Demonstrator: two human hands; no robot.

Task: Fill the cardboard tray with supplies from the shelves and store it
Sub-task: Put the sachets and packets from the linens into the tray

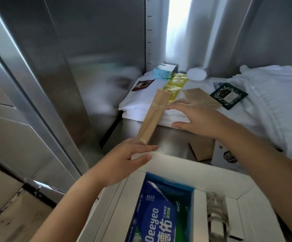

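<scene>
My left hand [129, 158] grips the far rim of the white cardboard tray [176, 165], thumb over the edge. Inside the tray lie a blue Deeyeo wipes pack [159, 215] and a small wrapped item [216, 217] in a side compartment. A long brown paper packet marked "Brush" [153, 116] slants from the folded white towels [138, 109] down to my left fingers. My right hand [199, 117] is spread flat over the towels, its fingertips touching the packet's side.
On the steel shelf lie yellow sachets [175, 86], a teal box [162, 72], a dark red sachet [141, 84], a white round item [196, 74], a flat brown packet [201, 98] and a dark green sachet [229, 97]. White bedding [272, 105] fills the right.
</scene>
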